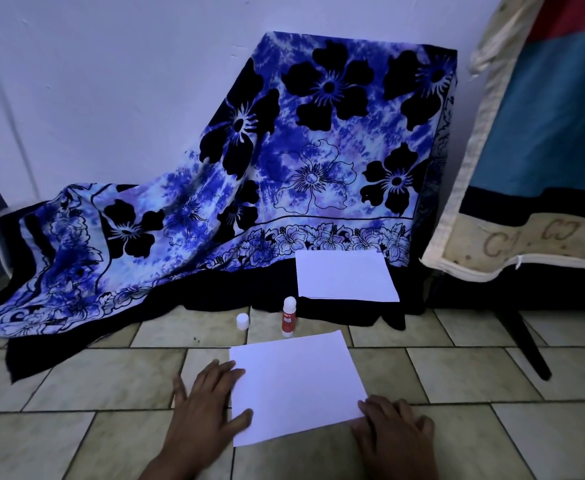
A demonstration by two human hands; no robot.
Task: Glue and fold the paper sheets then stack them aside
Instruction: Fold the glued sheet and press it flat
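— Sheet (296,386): where is it?
— Flat on the floor (76,375), white, a little askew, right in front of the person.
— And the grips?
— The left grip (204,407) lies spread, with fingertips and thumb on the sheet's left edge. The right grip (393,431) rests flat, fingers straight, at the near right corner.
— Glue?
— The glue stick (289,317) stands upright and uncapped just past the far edge, its cap (242,321) near it on the left. More paper (344,275) lies beyond, on the cloth (284,150).

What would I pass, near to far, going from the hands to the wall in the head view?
paper sheet → glue stick → paper stack → flowered cloth → wall
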